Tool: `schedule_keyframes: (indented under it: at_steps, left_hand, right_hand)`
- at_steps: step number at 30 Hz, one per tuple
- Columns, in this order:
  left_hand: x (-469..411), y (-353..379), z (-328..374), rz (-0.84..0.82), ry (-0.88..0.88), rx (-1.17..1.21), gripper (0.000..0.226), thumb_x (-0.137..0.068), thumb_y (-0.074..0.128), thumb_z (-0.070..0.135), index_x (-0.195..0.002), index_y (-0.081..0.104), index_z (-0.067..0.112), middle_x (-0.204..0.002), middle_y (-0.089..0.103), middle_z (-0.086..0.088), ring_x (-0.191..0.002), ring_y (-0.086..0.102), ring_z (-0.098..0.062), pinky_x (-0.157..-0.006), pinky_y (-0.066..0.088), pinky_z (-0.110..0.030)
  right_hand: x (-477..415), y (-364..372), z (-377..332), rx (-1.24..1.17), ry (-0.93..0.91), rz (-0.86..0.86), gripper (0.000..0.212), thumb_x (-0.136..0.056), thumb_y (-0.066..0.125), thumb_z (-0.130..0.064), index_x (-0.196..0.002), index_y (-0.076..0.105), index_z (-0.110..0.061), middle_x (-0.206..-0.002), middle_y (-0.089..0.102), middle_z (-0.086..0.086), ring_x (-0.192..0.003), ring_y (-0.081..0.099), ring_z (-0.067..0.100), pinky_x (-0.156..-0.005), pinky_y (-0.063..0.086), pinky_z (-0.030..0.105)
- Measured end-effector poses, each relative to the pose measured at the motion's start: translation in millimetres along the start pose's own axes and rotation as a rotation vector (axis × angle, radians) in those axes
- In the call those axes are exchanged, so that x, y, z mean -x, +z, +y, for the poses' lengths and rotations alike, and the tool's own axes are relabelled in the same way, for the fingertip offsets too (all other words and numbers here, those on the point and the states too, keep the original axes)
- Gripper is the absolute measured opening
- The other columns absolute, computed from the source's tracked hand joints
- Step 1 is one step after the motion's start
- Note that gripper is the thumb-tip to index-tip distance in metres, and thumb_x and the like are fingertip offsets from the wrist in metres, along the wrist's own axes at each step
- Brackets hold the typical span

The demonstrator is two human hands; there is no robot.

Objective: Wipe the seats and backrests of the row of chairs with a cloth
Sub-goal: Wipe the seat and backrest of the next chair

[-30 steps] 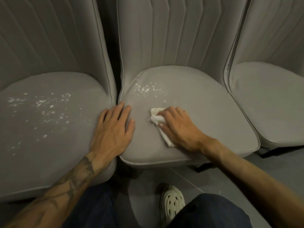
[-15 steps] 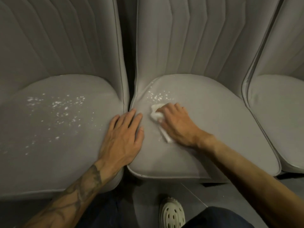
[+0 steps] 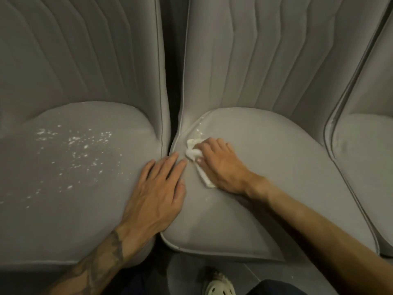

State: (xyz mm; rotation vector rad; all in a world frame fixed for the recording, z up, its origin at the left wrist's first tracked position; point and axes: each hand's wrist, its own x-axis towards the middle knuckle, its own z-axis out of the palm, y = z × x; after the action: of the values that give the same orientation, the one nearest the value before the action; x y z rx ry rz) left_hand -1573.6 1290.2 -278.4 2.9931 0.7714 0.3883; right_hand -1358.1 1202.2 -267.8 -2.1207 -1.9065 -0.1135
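From my feed, three grey padded chairs fill the frame. The left chair (image 3: 63,188) takes the whole left half, and its ribbed backrest rises to the upper left. The middle chair (image 3: 276,167) sits centre to lower right, and a sliver of the right chair (image 3: 365,156) shows at the right edge. My left hand (image 3: 157,192) lies flat at lower centre with its fingers straight, bridging the gap between the left and middle seats and gripping nothing. My right hand (image 3: 221,165), just right of it, has its fingers curled over the white cloth (image 3: 192,153), with the thumb pinning it down. The cloth is on the middle seat, at its back left corner. A pale shoe (image 3: 219,284) pokes in at the bottom edge. White specks (image 3: 74,143) dot the left seat, and a few more sit just above the cloth.
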Motion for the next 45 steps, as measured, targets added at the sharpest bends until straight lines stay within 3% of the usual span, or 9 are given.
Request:
schedule_keyframes:
  at_steps: [2,6,12,18,23,28,35,39,45]
  left_hand:
    - [-0.3,-0.8,0.6,-0.006,0.006,0.007,0.054,-0.106,0.034,0.036,-0.156,0.046,0.019,-0.164,0.042,-0.005,-0.144,0.047,-0.023,-0.125,0.031,-0.047]
    - [-0.9,-4.2,2.5,-0.025,-0.003,0.007,0.054,-0.106,0.033,0.036,-0.157,0.045,0.02,-0.165,0.04,-0.003,-0.146,0.045,-0.022,-0.125,0.029,-0.046]
    - [-2.3,-5.0,2.8,-0.025,-0.012,0.026,0.055,-0.104,0.036,0.035,-0.155,0.049,0.018,-0.164,0.043,-0.005,-0.144,0.048,-0.023,-0.124,0.032,-0.047]
    - [-2.0,-5.6,4.0,-0.041,-0.015,0.023,0.056,-0.105,0.032,0.037,-0.157,0.044,0.021,-0.166,0.039,-0.002,-0.146,0.044,-0.02,-0.125,0.028,-0.046]
    - [0.0,-1.8,0.9,-0.01,-0.014,0.06,0.054,-0.107,0.031,0.036,-0.156,0.045,0.018,-0.164,0.042,-0.003,-0.148,0.042,-0.017,-0.127,0.026,-0.042]
    - [0.7,-2.2,1.4,0.017,-0.004,0.066,0.053,-0.107,0.032,0.034,-0.154,0.045,0.016,-0.162,0.044,-0.005,-0.146,0.044,-0.019,-0.125,0.03,-0.044]
    - [2.2,0.3,-0.6,0.06,-0.004,0.093,0.051,-0.107,0.035,0.03,-0.15,0.05,0.009,-0.156,0.05,-0.011,-0.143,0.049,-0.023,-0.124,0.033,-0.044]
    - [1.9,-2.4,-0.8,0.096,-0.018,0.133,0.044,-0.106,0.041,0.027,-0.142,0.057,0.007,-0.149,0.056,-0.013,-0.135,0.054,-0.027,-0.12,0.038,-0.043]
    - [2.4,-12.7,-2.8,0.117,-0.083,0.246,0.032,-0.099,0.051,0.024,-0.126,0.062,0.012,-0.129,0.062,-0.007,-0.118,0.058,-0.023,-0.107,0.045,-0.038]
  right_hand:
    - [-5.0,-10.8,39.9,0.08,0.104,0.016,0.034,-0.106,0.036,-0.039,-0.124,0.052,-0.014,-0.121,0.051,0.011,-0.104,0.047,0.031,-0.086,0.032,0.043]
    - [-20.9,-31.1,114.2,0.144,0.646,0.002,0.044,-0.107,0.036,-0.035,-0.136,0.047,-0.003,-0.137,0.046,0.024,-0.124,0.045,0.041,-0.101,0.034,0.048]
    - [-40.3,14.5,15.5,0.042,0.072,0.004,0.032,-0.102,0.04,-0.038,-0.116,0.052,-0.013,-0.117,0.052,0.013,-0.1,0.045,0.031,-0.081,0.032,0.042]
    - [-73.7,-3.0,69.4,0.058,0.461,-0.021,0.043,-0.107,0.036,-0.036,-0.139,0.044,-0.008,-0.138,0.045,0.019,-0.125,0.044,0.037,-0.101,0.034,0.047]
    - [-48.0,12.3,14.3,0.061,0.036,0.004,0.035,-0.103,0.032,-0.042,-0.119,0.049,-0.015,-0.116,0.05,0.012,-0.098,0.045,0.03,-0.08,0.032,0.043]
    - [-72.5,0.0,44.3,0.098,0.334,-0.028,0.04,-0.106,0.037,-0.038,-0.136,0.046,-0.013,-0.135,0.047,0.015,-0.119,0.045,0.035,-0.096,0.032,0.045]
    - [-31.6,2.0,1.0,0.042,-0.059,-0.011,0.029,-0.105,0.035,-0.04,-0.122,0.05,-0.02,-0.12,0.049,0.003,-0.099,0.043,0.023,-0.083,0.03,0.039]
    - [-58.9,-8.0,31.9,0.142,0.279,-0.001,0.036,-0.106,0.038,-0.032,-0.133,0.049,-0.01,-0.135,0.047,0.015,-0.115,0.043,0.034,-0.092,0.029,0.042]
    - [-21.0,0.2,-24.0,-0.03,-0.086,-0.04,0.03,-0.105,0.04,-0.034,-0.124,0.055,-0.018,-0.122,0.052,0.005,-0.102,0.045,0.024,-0.085,0.031,0.037]
